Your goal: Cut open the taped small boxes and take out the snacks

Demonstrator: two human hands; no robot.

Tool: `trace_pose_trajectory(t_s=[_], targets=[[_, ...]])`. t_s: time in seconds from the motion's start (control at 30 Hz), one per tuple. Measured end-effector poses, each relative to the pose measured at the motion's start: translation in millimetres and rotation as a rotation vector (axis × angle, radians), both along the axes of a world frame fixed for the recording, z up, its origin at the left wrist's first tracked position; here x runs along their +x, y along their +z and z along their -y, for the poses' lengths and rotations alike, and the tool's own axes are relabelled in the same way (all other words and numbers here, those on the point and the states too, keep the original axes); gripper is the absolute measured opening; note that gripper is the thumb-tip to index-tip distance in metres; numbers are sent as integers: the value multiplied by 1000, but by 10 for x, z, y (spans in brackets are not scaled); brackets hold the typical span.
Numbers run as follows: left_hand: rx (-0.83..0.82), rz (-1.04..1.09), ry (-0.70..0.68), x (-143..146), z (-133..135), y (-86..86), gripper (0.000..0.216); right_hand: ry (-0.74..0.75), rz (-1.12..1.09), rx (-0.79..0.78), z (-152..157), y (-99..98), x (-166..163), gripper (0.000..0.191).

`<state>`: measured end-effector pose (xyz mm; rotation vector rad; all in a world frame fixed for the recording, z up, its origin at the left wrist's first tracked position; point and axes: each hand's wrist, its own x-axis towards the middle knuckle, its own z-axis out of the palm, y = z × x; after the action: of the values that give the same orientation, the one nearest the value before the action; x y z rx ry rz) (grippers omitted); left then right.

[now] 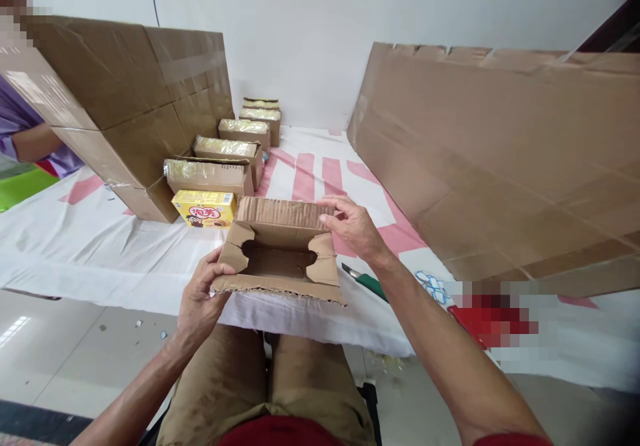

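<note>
White wall backs a table spread with white cloth marked in faded red; large stacked cartons line its left side, and a broad cardboard panel rises on its right. At the near edge, above the person's lap, the small open carton faces mouth up, flaps spread. Whether its base rests on the cloth or hangs just over it, I cannot quite tell.

Left hand has its grip clamped on the carton's left end; right hand pinches the far flap near its right corner, thumb against fingers. A yellow box stands just beside the carton, with a row of small cartons running back behind it.

To handle this well, the left grip should brace the body firmly without crushing the thin wall, while the right works the flap along its crease, evenly, so the cardboard does not tear. Care is wise around the green-handled knife, which lies near the right forearm with its blade showing towards the carton.
</note>
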<state>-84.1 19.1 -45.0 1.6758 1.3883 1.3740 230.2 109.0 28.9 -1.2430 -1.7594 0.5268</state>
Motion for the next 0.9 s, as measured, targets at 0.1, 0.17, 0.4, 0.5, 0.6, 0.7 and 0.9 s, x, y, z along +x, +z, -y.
trace_pose_trajectory(t_s=[0.1,0.17,0.4,0.5,0.6,0.7,0.9], targets=[[13,0,6,5,25,8,32,5,-4,38,10,73,-31,26],[44,8,-12,-1,58,16,30,-40,-32,95,129,82,6,23],[75,-50,-70,-80,171,49,20,-67,-20,-64,910,-392,511,48],[73,-64,-72,-93,180,54,20,67,8,-238,1024,-581,628,82],[64,-43,-53,-77,190,61,21,171,-131,-230,915,-579,563,86],[25,-17,-25,-38,200,69,25,192,-274,-147,736,-469,396,86],[-1,88,58,76,84,-12,26,190,-102,63,735,-316,212,46]])
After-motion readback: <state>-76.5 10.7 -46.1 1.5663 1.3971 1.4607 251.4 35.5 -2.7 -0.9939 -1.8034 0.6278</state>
